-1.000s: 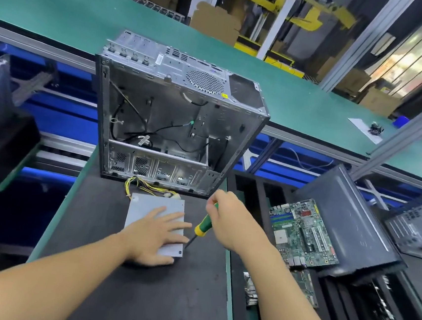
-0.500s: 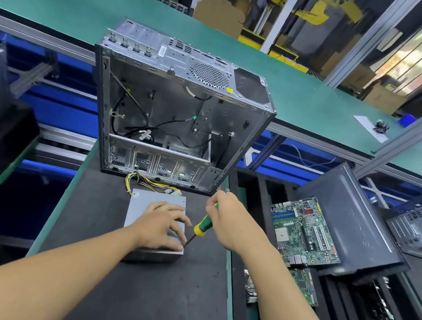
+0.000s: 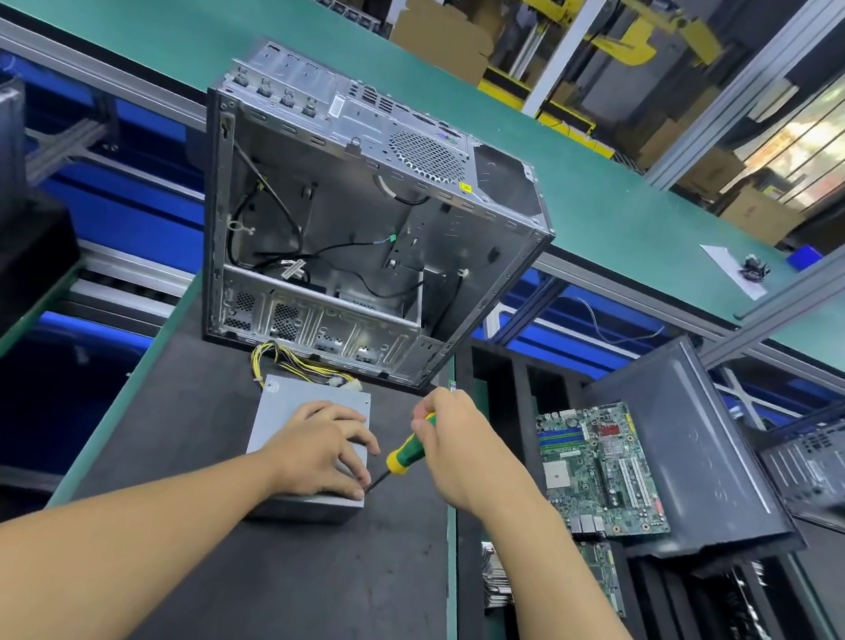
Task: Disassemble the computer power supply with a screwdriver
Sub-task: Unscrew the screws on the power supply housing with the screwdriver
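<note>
PSU (image 3: 288,405) under L hand (image 3: 320,449), screwdriver (image 3: 405,455) beside

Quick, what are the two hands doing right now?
Left hand: fingers curled on the power supply, holding it down.
Right hand: gripping the screwdriver.
</note>
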{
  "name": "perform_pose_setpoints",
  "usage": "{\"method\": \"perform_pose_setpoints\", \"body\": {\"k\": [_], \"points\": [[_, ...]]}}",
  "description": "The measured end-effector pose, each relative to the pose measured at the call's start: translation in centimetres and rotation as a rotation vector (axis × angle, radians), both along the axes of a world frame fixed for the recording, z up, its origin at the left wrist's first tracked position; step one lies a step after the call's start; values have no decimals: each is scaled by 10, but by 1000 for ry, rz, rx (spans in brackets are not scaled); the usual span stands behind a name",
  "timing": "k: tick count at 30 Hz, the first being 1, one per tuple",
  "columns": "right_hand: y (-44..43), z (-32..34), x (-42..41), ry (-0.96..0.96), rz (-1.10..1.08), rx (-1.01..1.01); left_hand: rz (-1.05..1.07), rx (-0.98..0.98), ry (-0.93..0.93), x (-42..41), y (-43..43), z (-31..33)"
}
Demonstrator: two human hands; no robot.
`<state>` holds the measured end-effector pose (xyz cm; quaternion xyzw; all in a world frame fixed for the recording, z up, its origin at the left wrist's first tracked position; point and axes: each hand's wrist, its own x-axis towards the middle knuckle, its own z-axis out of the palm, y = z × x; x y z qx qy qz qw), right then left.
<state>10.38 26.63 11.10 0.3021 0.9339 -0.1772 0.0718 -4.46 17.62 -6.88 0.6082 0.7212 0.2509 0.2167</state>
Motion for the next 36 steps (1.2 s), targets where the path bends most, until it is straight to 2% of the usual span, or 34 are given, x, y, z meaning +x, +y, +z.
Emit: {"method": "perform_pose_setpoints", "body": {"k": [6,9,25,28,30,32,36], "points": [[-5,2,0,-65,-84,6,-24,3,26,-2,-1,-3],[-9,4,-2,-94,-66,77,-16,-9,14,-2,0,-4],[-12,6,3,-102,-72,60,-41,-33,54,0,-1,-2],[-17,9,2,-178,-53,164,-46,-27,83,-1,-3,-1],[-21,8,1,-230,15,315,-60,-39,150,1,-7,0],[-25,7,-1,-246,86,364,-63,-45,238,5,-13,1],[-24,14,-5,-169,127,101,14,-16,368,15,-21,-3]]}}
